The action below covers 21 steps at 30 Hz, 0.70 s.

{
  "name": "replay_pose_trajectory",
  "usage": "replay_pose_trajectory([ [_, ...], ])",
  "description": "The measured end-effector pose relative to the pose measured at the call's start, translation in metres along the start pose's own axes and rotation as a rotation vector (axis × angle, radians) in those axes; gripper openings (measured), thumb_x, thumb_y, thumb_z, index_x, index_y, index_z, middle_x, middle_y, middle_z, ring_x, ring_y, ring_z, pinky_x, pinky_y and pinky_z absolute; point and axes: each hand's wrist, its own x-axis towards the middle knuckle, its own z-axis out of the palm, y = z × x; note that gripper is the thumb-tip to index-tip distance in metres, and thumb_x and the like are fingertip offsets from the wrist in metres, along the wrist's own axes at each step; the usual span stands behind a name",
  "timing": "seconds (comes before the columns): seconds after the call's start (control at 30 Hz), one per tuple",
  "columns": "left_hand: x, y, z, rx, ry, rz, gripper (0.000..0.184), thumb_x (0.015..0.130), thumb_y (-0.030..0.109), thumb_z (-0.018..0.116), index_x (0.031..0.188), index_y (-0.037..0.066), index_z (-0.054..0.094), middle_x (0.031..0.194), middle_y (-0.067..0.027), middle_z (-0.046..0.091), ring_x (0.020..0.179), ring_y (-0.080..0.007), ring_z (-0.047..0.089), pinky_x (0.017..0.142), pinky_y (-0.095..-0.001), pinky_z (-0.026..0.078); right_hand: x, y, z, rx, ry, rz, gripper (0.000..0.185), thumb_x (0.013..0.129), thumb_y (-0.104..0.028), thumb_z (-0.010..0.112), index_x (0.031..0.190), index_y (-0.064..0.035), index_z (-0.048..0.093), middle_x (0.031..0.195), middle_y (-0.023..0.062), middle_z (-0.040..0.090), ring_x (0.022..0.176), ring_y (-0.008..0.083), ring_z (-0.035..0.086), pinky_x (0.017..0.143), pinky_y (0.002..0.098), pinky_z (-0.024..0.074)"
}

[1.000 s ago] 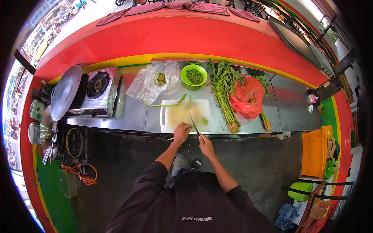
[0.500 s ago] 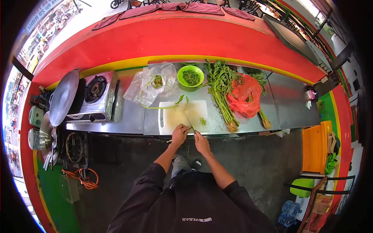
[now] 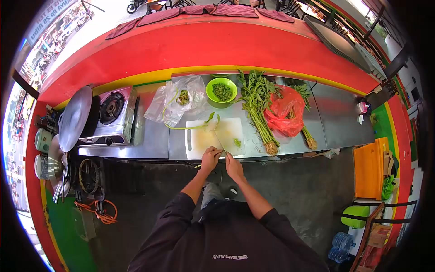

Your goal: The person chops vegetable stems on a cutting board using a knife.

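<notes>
My right hand (image 3: 234, 168) is closed round the handle of a knife (image 3: 218, 139), whose blade points away over the white cutting board (image 3: 196, 140). Beside it, my left hand (image 3: 210, 159) is closed at the board's near edge, pinching a thin green stalk (image 3: 198, 166) whose end sticks out to the left. Chopped green bits (image 3: 237, 142) lie on the board's right part. A long leafy stem (image 3: 181, 127) curves over the board's far left edge. Behind the board is a green bowl (image 3: 221, 90) of cut greens.
Leafy bundles (image 3: 257, 110) and a red plastic bag (image 3: 285, 111) lie right of the board. A clear plastic bag (image 3: 176, 99) is at the back left. Farther left stand a gas stove (image 3: 110, 113) and a large pan lid (image 3: 75, 119). A red wall (image 3: 213, 43) runs behind the counter.
My right hand with the knife has moved left and nearer to me, close against my left hand. The camera view has shifted slightly.
</notes>
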Motion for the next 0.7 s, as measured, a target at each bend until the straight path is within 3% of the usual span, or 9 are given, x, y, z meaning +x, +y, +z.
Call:
replay_pose_trajectory([
  [0.27, 0.003, 0.000, -0.002, -0.090, -0.025, -0.092, 0.014, 0.089, 0.008, 0.073, 0.101, 0.006, 0.079, 0.092, -0.0119, 0.068, 0.089, -0.0316, 0.066, 0.080, -0.0410, 0.053, -0.009, 0.004, 0.006, 0.047, 0.036, -0.040, 0.039, 0.108, -0.040, 0.043, 0.138, -0.0190, 0.058, 0.102, 0.0300, 0.070, 0.097, 0.0531, 0.066, 0.085, 0.0617, 0.0523],
  [0.47, 0.002, 0.000, -0.003, -0.040, -0.020, 0.005, 0.012, 0.088, 0.008, 0.074, 0.099, 0.004, 0.079, 0.091, -0.0119, 0.068, 0.089, -0.0315, 0.066, 0.080, -0.0410, 0.053, 0.006, -0.002, 0.007, 0.018, -0.012, 0.012, 0.039, 0.108, -0.041, 0.043, 0.137, -0.0190, 0.058, 0.100, 0.0308, 0.070, 0.094, 0.0543, 0.066, 0.085, 0.0628, 0.0518],
  [0.7, 0.002, -0.007, 0.002, -0.074, -0.026, -0.043, 0.014, 0.089, 0.009, 0.073, 0.101, 0.004, 0.079, 0.092, -0.0119, 0.068, 0.090, -0.0313, 0.066, 0.081, -0.0411, 0.053, -0.002, 0.010, 0.017, 0.069, 0.028, -0.027, 0.039, 0.108, -0.040, 0.043, 0.138, -0.0183, 0.058, 0.103, 0.0272, 0.071, 0.094, 0.0537, 0.066, 0.085, 0.0621, 0.0521],
])
